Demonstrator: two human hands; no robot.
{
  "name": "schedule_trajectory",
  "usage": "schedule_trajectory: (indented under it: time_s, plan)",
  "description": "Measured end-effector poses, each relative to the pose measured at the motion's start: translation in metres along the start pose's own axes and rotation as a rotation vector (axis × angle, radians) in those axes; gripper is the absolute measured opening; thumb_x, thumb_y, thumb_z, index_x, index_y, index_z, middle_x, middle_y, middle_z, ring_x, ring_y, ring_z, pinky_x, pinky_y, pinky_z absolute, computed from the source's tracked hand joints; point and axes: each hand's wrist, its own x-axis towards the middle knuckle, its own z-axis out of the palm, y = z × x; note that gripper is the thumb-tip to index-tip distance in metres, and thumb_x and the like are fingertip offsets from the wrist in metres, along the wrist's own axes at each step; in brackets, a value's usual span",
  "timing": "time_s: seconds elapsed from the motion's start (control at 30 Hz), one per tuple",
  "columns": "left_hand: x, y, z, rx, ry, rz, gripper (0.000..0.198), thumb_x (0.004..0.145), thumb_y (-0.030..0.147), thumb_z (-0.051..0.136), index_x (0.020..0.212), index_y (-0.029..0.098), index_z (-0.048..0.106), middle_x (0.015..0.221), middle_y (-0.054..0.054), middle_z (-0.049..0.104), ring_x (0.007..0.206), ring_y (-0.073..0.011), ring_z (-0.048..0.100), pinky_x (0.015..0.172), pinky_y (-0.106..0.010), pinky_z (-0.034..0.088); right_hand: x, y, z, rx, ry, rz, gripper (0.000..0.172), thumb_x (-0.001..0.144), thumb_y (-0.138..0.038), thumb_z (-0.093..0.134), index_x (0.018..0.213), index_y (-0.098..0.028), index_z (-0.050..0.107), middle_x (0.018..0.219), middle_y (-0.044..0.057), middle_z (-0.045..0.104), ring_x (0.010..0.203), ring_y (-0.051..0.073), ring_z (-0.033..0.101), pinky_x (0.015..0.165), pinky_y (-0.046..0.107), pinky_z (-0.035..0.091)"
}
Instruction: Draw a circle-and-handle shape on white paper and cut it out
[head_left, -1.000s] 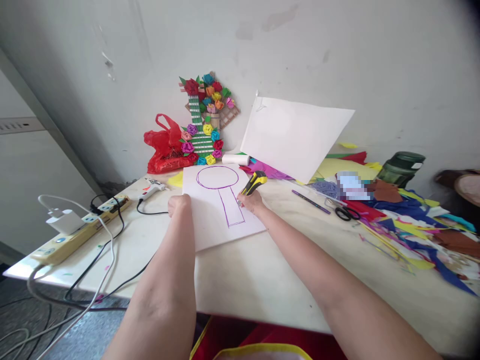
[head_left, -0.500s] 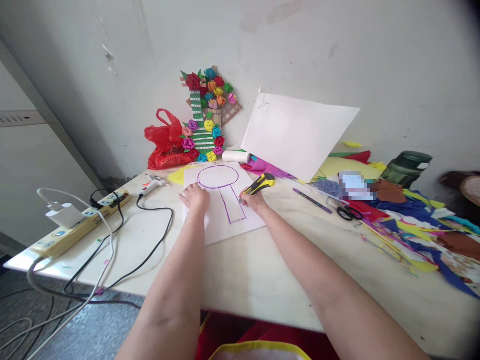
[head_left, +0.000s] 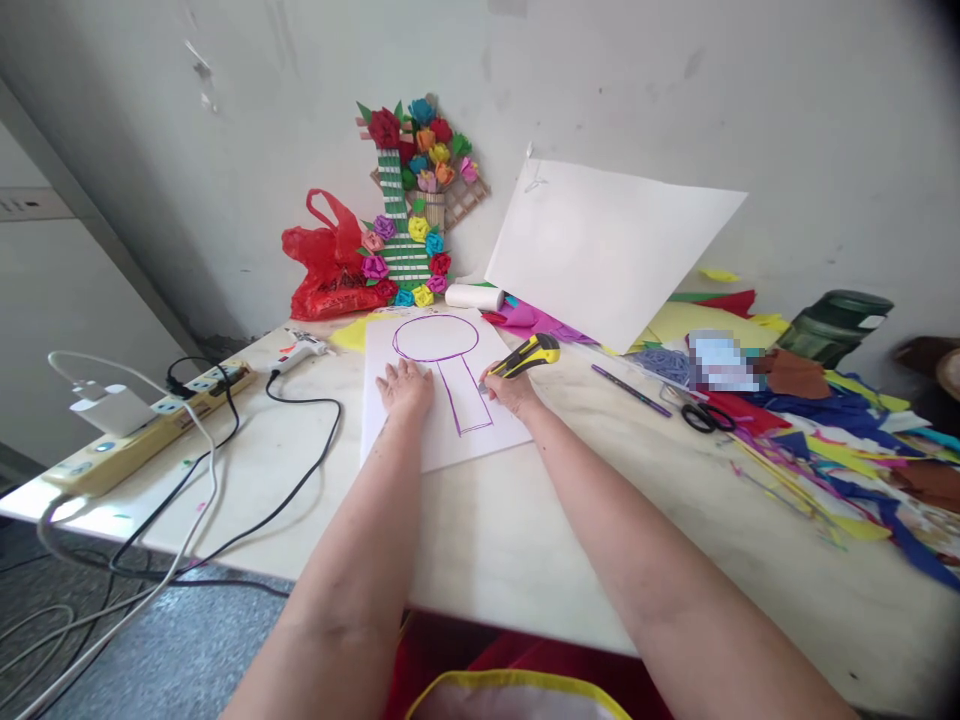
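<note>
A white sheet lies on the table, bearing a purple outline of an oval above a long, narrow rectangle. My left hand rests flat on it, fingers spread, just below the oval and left of the rectangle. In my right hand is a yellow and black utility knife, gripped low near its tip. That tip sits by the rectangle's right line; whether the blade touches the sheet I cannot tell.
To the right lie a purple pen, black scissors and a heap of coloured scraps. A glue gun and power strip are left. Behind stand a red bag, a paper-flower craft and white board.
My left hand has shifted right and slightly down the sheet, closer to the rectangle. My right hand still holds the utility knife by the rectangle's right line. The whole view has tilted slightly.
</note>
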Motion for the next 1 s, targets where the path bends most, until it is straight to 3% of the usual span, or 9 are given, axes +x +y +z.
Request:
schedule_trajectory:
  time_s: [1.0]
  plan:
    - [0.0, 0.001, 0.002, 0.001, 0.009, -0.011, 0.059, 0.089, 0.042, 0.025, 0.141, 0.017, 0.035, 0.152, -0.004, 0.024, 0.139, -0.0282, 0.013, 0.113, -0.048, 0.009, -0.017, -0.019, 0.001, -0.022, 0.031, 0.081, 0.008, 0.061, -0.012, 0.048, 0.063, -0.017, 0.054, 0.043, -0.006, 0.044, 0.045, 0.009, 0.046, 0.048, 0.02, 0.038]
